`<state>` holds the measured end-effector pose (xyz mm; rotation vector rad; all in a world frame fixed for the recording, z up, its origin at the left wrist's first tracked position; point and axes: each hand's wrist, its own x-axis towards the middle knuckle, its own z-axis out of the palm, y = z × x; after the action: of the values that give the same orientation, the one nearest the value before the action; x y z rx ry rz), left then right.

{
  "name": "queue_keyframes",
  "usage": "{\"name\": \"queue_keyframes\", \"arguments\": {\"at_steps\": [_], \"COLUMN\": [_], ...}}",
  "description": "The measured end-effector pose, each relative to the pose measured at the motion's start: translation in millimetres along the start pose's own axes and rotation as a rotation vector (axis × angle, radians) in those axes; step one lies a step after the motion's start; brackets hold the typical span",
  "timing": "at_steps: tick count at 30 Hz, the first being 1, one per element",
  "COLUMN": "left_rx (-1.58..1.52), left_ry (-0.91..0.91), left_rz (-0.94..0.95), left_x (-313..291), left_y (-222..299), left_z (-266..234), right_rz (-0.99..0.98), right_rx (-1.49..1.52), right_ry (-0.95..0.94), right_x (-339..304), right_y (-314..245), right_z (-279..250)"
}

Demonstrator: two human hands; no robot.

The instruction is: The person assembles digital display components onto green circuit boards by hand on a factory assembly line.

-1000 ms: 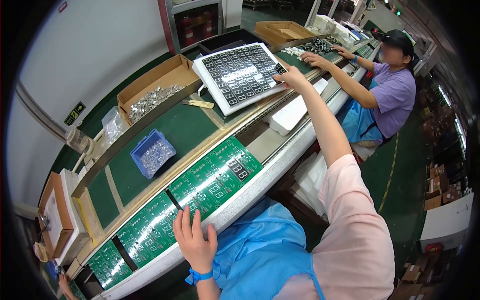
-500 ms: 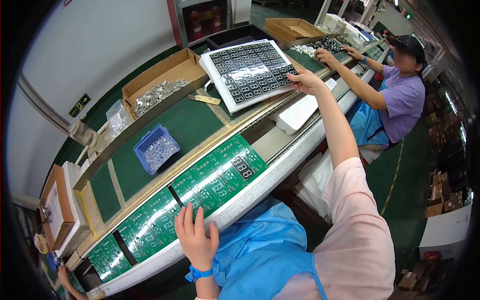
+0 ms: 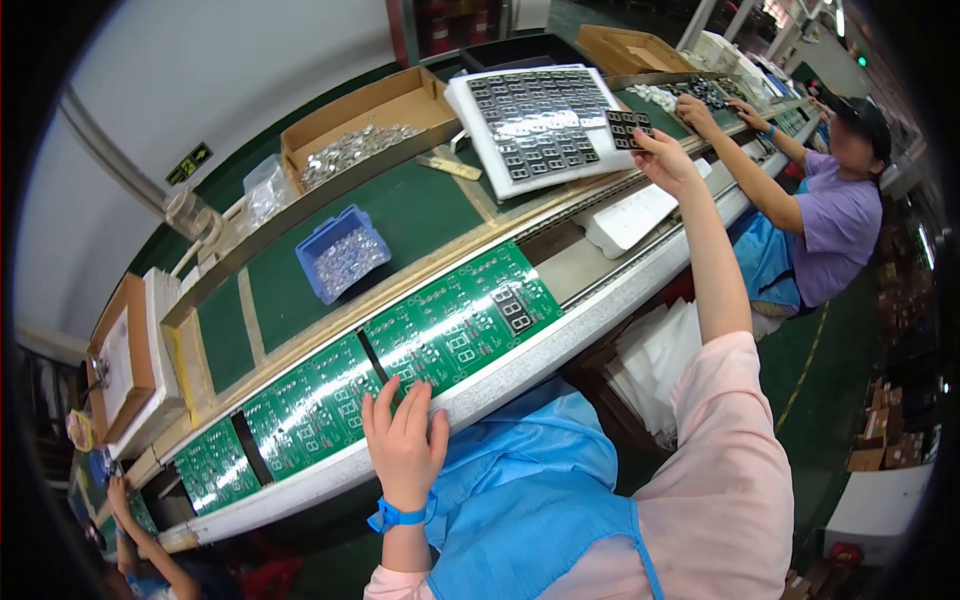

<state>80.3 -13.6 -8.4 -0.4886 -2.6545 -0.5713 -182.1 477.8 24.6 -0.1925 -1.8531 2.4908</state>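
My right hand (image 3: pixel 668 160) pinches a small block of black digit displays (image 3: pixel 628 130) at the right edge of a white foam slab (image 3: pixel 475 150). Rows of similar black digit displays (image 3: pixel 540 90) lie on that slab, with a bare strip through the rows. My left hand (image 3: pixel 405 445) lies with fingers extended on the near edge of a green circuit board (image 3: pixel 420 325), holding nothing. This board carries a fitted three-digit display (image 3: pixel 513 310) near its right end. More green boards (image 3: pixel 310 415) line the rail to the left.
A blue bin (image 3: pixel 318 285) of small clear parts stands on the green bench behind the boards. Beyond it is a cardboard box (image 3: pixel 300 140) of metallic parts. White foam (image 3: pixel 625 222) lies farther right on the line. A co-worker (image 3: pixel 830 215) works at the right; another person's hand (image 3: pixel 118 500) shows lower left.
My right hand has pulled a block of displays off the slab's right side, leaving a bare strip. The left hand stays at the board edge. The whole view has shifted slightly.
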Motion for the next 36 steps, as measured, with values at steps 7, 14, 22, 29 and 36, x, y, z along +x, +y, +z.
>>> {"name": "queue_keyframes", "arguments": {"at_steps": [7,14,22,29,36], "left_rx": [-0.028,-0.031,-0.059,-0.138,-1.068], "left_ry": [-0.090,-0.263,-0.308,-0.321,-0.350], "left_rz": [0.032,0.199,0.444,0.412,0.108], "left_x": [16.9,50.9,109.1,153.3,162.7], "left_y": [11.7,51.4,114.8,159.5,208.9], "left_z": [-3.6,22.2,79.0,140.5,145.0], "right_rz": [-0.027,0.099,0.061,0.061,-0.046], "right_rx": [0.130,0.330,0.542,0.683,0.622], "right_ry": [-0.150,-0.418,-0.298,-0.241,-0.121], "right_x": [-111.0,-222.0,-304.3,-313.5,-292.7], "right_y": [-7.2,32.5,48.9,78.6,82.7], "right_z": [69.1,74.2,20.7,1.1,-19.1]}}
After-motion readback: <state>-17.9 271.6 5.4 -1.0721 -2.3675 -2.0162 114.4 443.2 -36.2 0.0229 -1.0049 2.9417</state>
